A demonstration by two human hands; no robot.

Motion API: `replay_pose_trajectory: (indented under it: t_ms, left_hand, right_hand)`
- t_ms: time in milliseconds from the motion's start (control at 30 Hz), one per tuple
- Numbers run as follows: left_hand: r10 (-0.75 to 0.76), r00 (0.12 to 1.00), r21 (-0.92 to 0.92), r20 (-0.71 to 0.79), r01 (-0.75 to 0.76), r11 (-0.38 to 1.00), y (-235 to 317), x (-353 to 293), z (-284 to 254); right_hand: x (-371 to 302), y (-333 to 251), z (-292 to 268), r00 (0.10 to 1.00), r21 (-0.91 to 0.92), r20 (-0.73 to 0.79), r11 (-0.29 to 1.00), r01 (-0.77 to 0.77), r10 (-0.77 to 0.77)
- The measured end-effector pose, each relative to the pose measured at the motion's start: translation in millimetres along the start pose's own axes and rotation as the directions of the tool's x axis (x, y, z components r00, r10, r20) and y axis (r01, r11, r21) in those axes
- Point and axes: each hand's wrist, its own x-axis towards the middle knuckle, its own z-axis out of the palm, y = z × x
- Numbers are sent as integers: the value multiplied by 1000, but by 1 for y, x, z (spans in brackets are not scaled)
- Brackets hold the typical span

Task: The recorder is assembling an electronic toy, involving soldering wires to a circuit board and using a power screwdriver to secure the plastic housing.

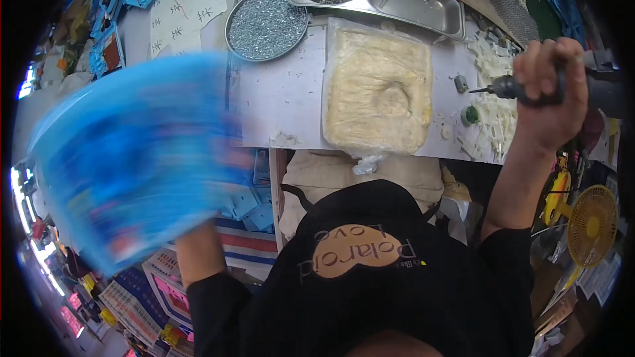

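Note:
On the left, a large light-blue plastic thing (132,158) with darker blue and red patches is smeared by motion. Whether it is a tub or a bag, I cannot tell. My left hand (237,149) is at its right side, mostly hidden and blurred, with the forearm passing beneath it; the hand appears to hold it. At the right, my right hand (552,79) is wrapped round a dark electric screwdriver (509,87), its thin bit pointing left over the bench. Between the hands lies a flat cream-coloured slab wrapped in clear plastic (377,86), a round dent in it.
A round metal dish of small screws (266,24) and a steel compartment tray (417,0) stand at the back of the white bench (278,99). Small white plastic parts (493,119) are heaped at its right. A yellow fan (592,225) stands lower right; blue pieces (248,205) lie below the bench top.

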Motion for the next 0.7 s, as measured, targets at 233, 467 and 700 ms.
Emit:
replay_pose_trajectory:
  t_ms: [233, 467, 700]
  left_hand:
    - [-260, 942, -92, -213, 246, 965, -34, 20, 27]
    - [-586, 810, -458, 32, 533, 711, -225, -3, 43]
    - [-705, 707, -614, 46, 577, 539, -257, -17, 89]
  right_hand:
    - [-8, -6, -20, 989, -33, -142, 998, 49, -53]
    - [17, -2, 22, 948, -710, -195, 703, 40, -251]
    - [-25, -12, 94, 986, -663, 158, 746, 64, 56]
